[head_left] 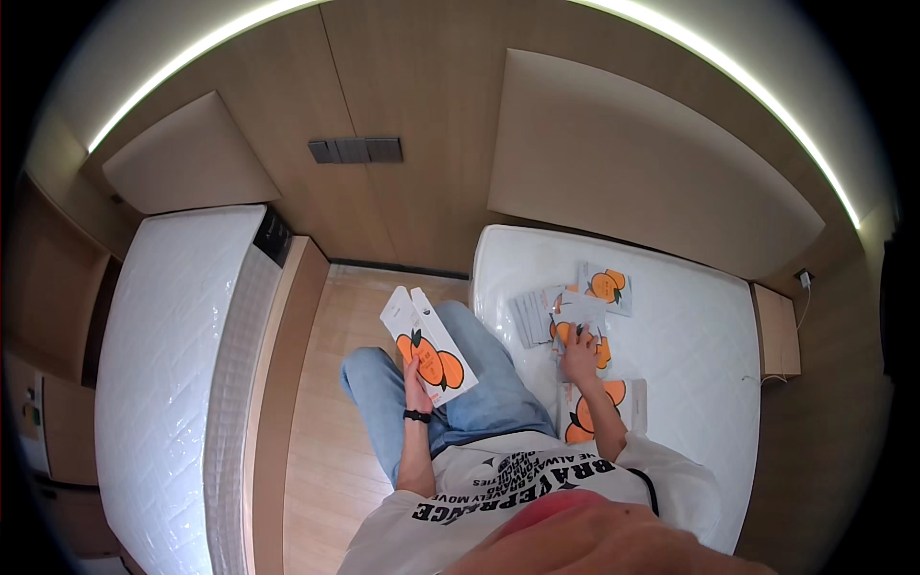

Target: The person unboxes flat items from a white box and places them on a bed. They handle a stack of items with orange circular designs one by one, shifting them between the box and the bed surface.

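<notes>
- Two bare mattresses fill the room: one wrapped in clear plastic [168, 374] down the left of the frame, and a second white mattress [690, 335] right of centre, where the person sits at its near edge in blue jeans [479, 383].
- Between the two mattresses a strip of light wooden floor [331, 402] runs up to a panelled wall with a grey switch plate [356, 149] at upper centre.
- One flat white carton printed with oranges [428, 347] sits just left of centre, tilted over the lap, its top flaps standing open. The left hand [416, 391] is clamped on its lower end, thumb side wrapped around the narrow edge. It looks like thin card: light, fairly stiff along its length, easy to crush if squeezed on the broad faces, so the edges near the closed end seem the safest hold.
- Several flat sachets [580, 321] lie fanned on the white mattress at centre right, one with an orange print [606, 287] set slightly apart above them, another flat orange-printed pack [592, 410] lower down beside the forearm.
- The right hand [579, 358] rests on the fanned sachets, fingers spread flat and pressing rather than pinching. These look thin, floppy and probably slick, best lifted by an edge or corner.
</notes>
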Motion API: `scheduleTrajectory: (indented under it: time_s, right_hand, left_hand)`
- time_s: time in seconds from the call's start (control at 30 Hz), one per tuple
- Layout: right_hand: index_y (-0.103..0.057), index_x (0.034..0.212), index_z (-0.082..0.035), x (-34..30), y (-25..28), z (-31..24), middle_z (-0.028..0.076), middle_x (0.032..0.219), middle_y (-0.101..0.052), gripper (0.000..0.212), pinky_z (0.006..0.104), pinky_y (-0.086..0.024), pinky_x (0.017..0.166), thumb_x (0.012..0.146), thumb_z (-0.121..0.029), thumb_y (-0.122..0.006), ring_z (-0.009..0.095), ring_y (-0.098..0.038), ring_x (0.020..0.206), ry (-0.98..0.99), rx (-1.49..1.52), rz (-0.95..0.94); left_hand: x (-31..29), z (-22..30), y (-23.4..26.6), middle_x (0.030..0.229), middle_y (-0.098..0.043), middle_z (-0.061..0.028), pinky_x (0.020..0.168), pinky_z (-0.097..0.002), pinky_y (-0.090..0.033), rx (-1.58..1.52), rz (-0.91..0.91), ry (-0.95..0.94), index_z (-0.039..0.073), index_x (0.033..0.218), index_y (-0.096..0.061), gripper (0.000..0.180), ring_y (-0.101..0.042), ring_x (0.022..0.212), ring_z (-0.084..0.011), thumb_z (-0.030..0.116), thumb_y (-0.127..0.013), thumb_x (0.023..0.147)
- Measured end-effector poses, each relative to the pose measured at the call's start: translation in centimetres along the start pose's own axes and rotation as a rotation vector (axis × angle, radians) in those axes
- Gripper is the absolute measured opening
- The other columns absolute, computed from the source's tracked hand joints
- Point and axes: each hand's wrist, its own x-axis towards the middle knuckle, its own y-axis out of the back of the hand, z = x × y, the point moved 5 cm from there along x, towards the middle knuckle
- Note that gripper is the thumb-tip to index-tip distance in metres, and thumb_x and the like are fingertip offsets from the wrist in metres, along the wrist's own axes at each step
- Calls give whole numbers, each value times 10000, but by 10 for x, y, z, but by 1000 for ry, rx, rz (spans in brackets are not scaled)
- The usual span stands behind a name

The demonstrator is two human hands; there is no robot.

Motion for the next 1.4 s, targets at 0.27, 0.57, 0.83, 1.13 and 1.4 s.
scheduleTrajectory:
  time_s: [0.27, 0.57, 0.83, 1.13, 1.4]
  right_hand:
    - [-260, 1440, -147, -5, 9, 1, 208, 1489, -227, 697, 648, -363, 943, 849, -206, -625, 519, -265, 1302, 54, 19, 41]
    - [-269, 1436, -150, -6, 14, -1, 201, 1483, -241, 670, 635, -381, 937, 853, -169, -598, 505, -276, 1301, 55, 11, 16]
    - [-280, 1424, -143, -6, 10, 2, 203, 1480, -247, 647, 607, -405, 935, 854, -168, -586, 512, -279, 1297, 78, -1, 47]
    - [-274, 1426, -144, -6, 9, 2, 211, 1477, -249, 652, 612, -405, 928, 852, -162, -583, 513, -291, 1289, 81, -19, 67]
    - [-282, 1424, -143, -7, 9, 2, 217, 1471, -255, 660, 617, -411, 912, 844, -160, -595, 513, -297, 1285, 91, -13, 84]
  left_hand:
    - [3, -3, 9, 1182, -603, -49, 930, -350, -470, -7, 15, -1, 80, 1224, -507, 325, -587, 1078, -200, 253, -499, 949]
    - [0, -3, 3, 1201, -599, -53, 934, -351, -470, -24, 3, 25, 77, 1246, -499, 342, -588, 1080, -203, 252, -499, 951]
    - [2, -5, 7, 1174, -608, -47, 921, -353, -479, -7, 23, 20, 84, 1214, -512, 313, -594, 1065, -198, 255, -500, 952]
    - [1, -6, 7, 1171, -612, -47, 923, -347, -476, -13, 49, 24, 76, 1210, -518, 320, -593, 1066, -195, 257, -516, 945]
    - [3, -7, 11, 1277, -540, -63, 975, -350, -439, -4, 7, 49, 86, 1331, -416, 404, -534, 1160, -200, 216, -479, 953]
